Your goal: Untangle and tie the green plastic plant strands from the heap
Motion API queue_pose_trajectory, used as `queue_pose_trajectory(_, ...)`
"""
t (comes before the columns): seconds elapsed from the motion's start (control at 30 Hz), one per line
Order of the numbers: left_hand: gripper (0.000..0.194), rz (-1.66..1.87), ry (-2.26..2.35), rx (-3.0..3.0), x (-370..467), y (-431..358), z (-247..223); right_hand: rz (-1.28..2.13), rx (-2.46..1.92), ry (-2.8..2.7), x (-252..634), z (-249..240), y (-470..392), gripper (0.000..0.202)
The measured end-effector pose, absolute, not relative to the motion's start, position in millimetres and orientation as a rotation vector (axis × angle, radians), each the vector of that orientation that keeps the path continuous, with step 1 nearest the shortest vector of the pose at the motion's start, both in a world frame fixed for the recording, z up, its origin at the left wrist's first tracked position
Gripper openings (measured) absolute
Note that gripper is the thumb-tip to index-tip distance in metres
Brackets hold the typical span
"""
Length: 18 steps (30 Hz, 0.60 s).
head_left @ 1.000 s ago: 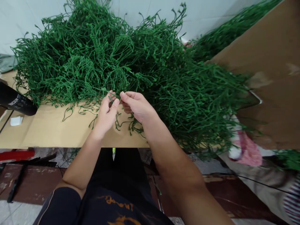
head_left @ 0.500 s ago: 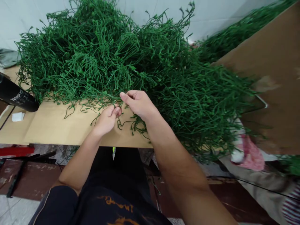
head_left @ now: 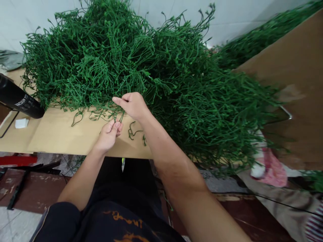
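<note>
Near the cardboard edge (head_left: pixel 60 151), left hand (head_left: pixel 108 135) pinching stems (head_left: pixel 121 117), open room leftward

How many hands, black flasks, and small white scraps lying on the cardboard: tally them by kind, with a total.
Left hand and right hand: 2
Black flask: 1
White scrap: 1
Total: 4, leaving out the green stems, too tangled to count.

Blk bottle (head_left: pixel 22 98), marked "VACUUM", at L end of counter (head_left: pixel 63 136); small wht item (head_left: pixel 21 123) just beside. Pink/wht cloth (head_left: pixel 272 169) at R, nr brn cardboard (head_left: pixel 300 77). Red item (head_left: pixel 17 160) lower L, blk cable (head_left: pixel 285 203) lower R. Wht wall (head_left: pixel 237 20) at rear.
</note>
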<state>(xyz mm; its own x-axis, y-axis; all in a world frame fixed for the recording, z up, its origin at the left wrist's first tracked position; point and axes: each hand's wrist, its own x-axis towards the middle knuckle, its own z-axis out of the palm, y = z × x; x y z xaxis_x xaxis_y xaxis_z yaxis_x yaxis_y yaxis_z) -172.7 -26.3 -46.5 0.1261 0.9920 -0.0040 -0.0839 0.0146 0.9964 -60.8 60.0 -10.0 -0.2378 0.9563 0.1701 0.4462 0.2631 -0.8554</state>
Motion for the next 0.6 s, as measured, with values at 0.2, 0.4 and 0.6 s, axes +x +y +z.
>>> queue_pose_trajectory(0.2,0.036,0.812,1.056,1.5,-176.8,-31.3,-46.1,1.452,-1.108,-2.014,-41.2,1.9,66.4,0.053)
queue_pose_trajectory(0.4,0.033,0.787,1.124,1.45,-176.3,-24.9,-41.5,1.377,-0.947,-2.451,-55.2,8.6,70.4,0.024)
queue_pose_trajectory(0.6,0.034,0.763,1.095,1.512,-179.5,-25.1,-42.9,1.449,-0.85,-2.616,-68.0,12.3,64.8,0.031)
